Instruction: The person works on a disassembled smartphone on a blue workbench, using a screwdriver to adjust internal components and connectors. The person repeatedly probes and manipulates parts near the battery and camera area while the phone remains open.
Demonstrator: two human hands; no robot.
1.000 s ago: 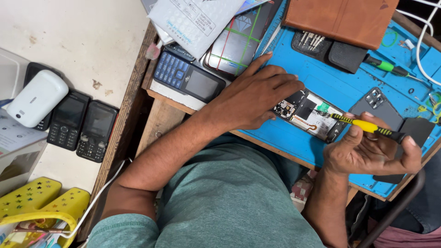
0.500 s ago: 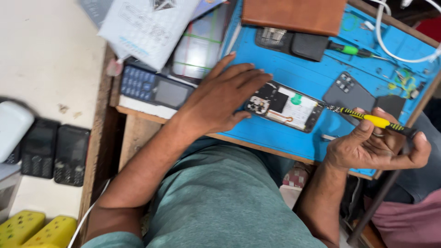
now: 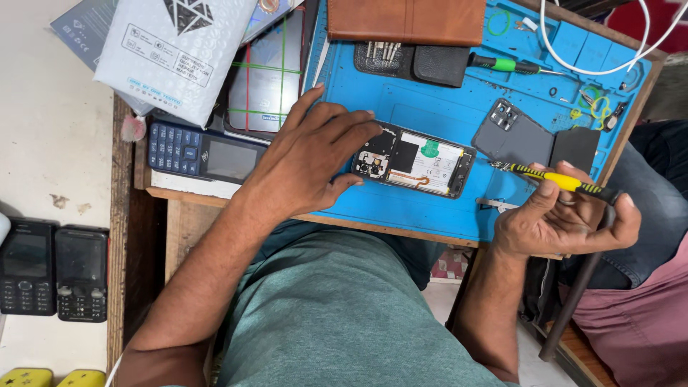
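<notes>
Between the right hand's (image 3: 566, 218) thumb and curled fingers sits a yellow screwdriver (image 3: 555, 179), pinched, its tip clear of the work. Left hand (image 3: 304, 168) fingers are spread, fingertips pressing the end of the opened phone (image 3: 414, 161) flat on the blue mat (image 3: 430, 107). This looks like screw work paused; next, the tip must meet a screw squarely. A keypad phone (image 3: 204, 154) lies just left.

Left hand (image 3: 309, 161) rests on blue work mat (image 3: 430, 107), fingertips touching the near end of opened smartphone (image 3: 414, 162) (back off, battery exposed). Right hand (image 3: 562, 218), at 3 o'clock from phone, holds yellow-handled screwdriver (image 3: 555, 179), tip off the phone. Grey back cover (image 3: 517, 135) at 2 o'clock. Blue keypad phone (image 3: 204, 152) at 9 o'clock.
</notes>
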